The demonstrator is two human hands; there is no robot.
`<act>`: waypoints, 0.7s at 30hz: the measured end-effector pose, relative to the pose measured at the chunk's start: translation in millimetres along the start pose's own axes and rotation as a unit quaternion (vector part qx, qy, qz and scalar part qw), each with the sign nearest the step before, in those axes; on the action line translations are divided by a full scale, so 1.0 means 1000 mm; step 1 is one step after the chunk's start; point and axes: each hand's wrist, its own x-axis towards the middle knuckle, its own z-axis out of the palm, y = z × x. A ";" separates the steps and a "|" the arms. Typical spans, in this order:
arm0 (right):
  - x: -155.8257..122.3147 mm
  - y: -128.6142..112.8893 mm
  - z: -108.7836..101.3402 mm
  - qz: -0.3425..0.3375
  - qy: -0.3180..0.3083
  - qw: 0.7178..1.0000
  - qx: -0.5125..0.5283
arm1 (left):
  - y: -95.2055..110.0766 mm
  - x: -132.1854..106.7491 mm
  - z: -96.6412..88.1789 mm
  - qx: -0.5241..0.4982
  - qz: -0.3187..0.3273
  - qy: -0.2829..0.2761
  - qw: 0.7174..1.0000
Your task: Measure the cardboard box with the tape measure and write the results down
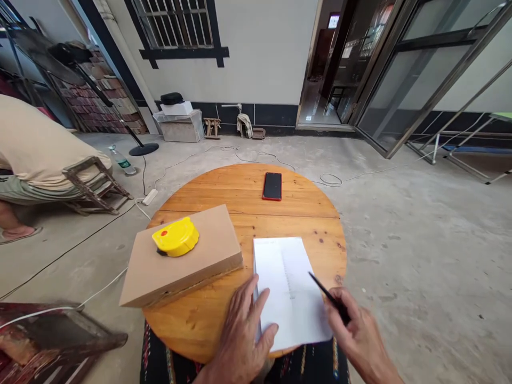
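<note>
A white paper pad (280, 314) with faint marks down its middle lies at the near edge of the round wooden table (200, 325). My left hand (247, 325) rests open on the pad's left side, fingers spread. Between the fingers of my right hand (358, 328) is a black pen (326, 290), its tip pointing up and left above the pad's right edge. Left of the pad sits a brown cardboard box (200, 266), and a yellow tape measure (176, 236) lies on top of it.
A phone (272, 186) with a red edge lies at the table's far side. On the left, a person (40, 144) sits on a wooden stool (96, 186) near a water bottle (122, 161) and a standing fan (144, 149). Cables cross the concrete floor, and a power strip (149, 197) lies beside the table.
</note>
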 end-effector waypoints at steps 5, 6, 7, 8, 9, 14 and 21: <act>-0.034 -0.019 0.019 -0.215 -0.054 0.974 -0.056 | 0.000 -0.003 -0.004 -0.053 -0.040 -0.023 0.998; -0.037 -0.022 0.024 -0.233 -0.052 0.968 -0.072 | 0.000 -0.003 -0.004 -0.062 -0.044 -0.022 0.997; -0.039 -0.025 0.029 -0.242 -0.051 0.965 -0.086 | 0.000 -0.003 -0.004 -0.069 -0.050 -0.018 0.996; -0.040 -0.027 0.034 -0.244 -0.050 0.964 -0.095 | 0.000 -0.003 -0.004 -0.073 -0.057 -0.011 0.996; -0.039 -0.029 0.038 -0.240 -0.051 0.964 -0.099 | 0.000 -0.003 -0.003 -0.076 -0.066 -0.004 0.995; -0.029 -0.037 0.053 -0.187 -0.080 0.978 -0.039 | -0.002 -0.005 -0.005 -0.079 -0.091 0.015 0.993; -0.026 -0.043 0.053 -0.163 -0.102 0.981 -0.010 | -0.006 -0.015 -0.006 -0.044 -0.068 0.035 0.996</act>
